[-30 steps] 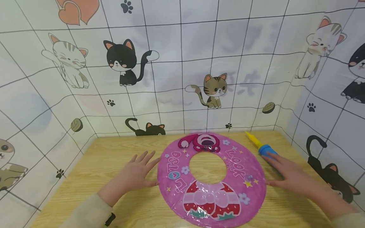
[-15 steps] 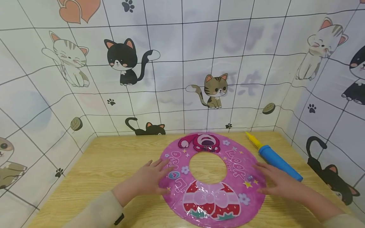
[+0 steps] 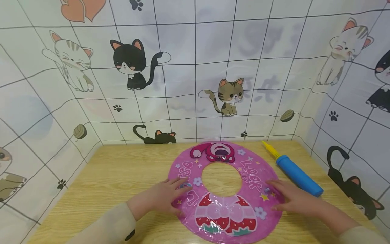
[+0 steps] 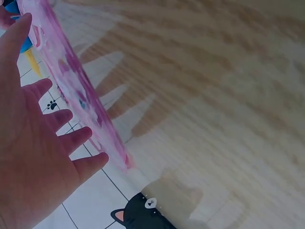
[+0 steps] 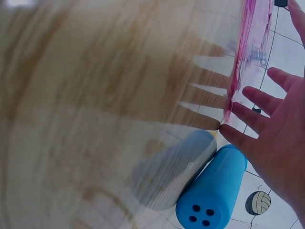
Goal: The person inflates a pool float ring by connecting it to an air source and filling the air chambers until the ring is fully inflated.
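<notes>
A flat pink inflatable swim ring (image 3: 224, 213), printed with strawberries, a bow, flowers and lettering, lies on the wooden table. Over its left edge is my left hand (image 3: 163, 198), fingers spread and slightly bent. My right hand (image 3: 295, 198) mirrors it at the right edge, also with spread fingers. In the left wrist view the ring (image 4: 76, 81) appears as a thin slab just beyond the fingertips. The right wrist view has the ring's edge (image 5: 240, 47) by the fingers, and a clear valve (image 5: 257, 56) stands out on its surface. Neither hand grips anything.
A blue hand pump (image 3: 300, 174) with a yellow nozzle (image 3: 270, 149) lies right of the ring, close behind my right hand. Cat-printed cloth walls (image 3: 179, 74) enclose the wooden table (image 3: 128, 169) at the back and both sides.
Both hands have moved inward, from beside the ring to over its left and right edges. My right hand no longer overlaps the pump in the head view. The ring has stayed in place.
</notes>
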Demonstrator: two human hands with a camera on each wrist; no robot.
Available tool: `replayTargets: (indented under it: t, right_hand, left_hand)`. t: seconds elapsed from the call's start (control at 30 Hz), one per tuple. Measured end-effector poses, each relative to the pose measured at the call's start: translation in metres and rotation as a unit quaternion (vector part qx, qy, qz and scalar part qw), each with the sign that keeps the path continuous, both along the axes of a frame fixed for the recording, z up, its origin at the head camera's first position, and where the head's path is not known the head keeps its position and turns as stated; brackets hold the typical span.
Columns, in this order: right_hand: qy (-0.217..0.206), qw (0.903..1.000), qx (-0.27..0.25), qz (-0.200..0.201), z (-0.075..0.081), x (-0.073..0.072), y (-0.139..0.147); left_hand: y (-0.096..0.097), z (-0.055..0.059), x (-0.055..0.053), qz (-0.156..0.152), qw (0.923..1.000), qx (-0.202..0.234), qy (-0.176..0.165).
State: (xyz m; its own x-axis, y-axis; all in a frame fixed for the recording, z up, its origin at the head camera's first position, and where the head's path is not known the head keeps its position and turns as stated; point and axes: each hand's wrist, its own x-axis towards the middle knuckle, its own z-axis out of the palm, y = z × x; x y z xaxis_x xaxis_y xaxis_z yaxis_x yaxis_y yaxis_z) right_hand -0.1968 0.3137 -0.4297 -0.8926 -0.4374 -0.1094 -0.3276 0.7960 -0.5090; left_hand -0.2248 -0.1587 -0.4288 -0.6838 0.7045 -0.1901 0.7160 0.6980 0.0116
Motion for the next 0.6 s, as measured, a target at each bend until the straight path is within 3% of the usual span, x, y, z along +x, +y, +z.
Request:
replayTargets:
  t: [0.2, 0.6]
  right_hand:
    - [-0.01, 0.9999, -0.007, 0.005, 0.0001, -0.0001, -0.0026]
    - [0.012, 0.999, -0.019, 0.04, -0.0034, 0.0, -0.0043]
  left_hand:
    - [0.0021, -0.0013, 0.0003, 0.004, 1.0, 0.0, -0.004]
    - [-0.0011, -0.0035, -0.003, 0.0, 0.9992, 0.035, -0.018]
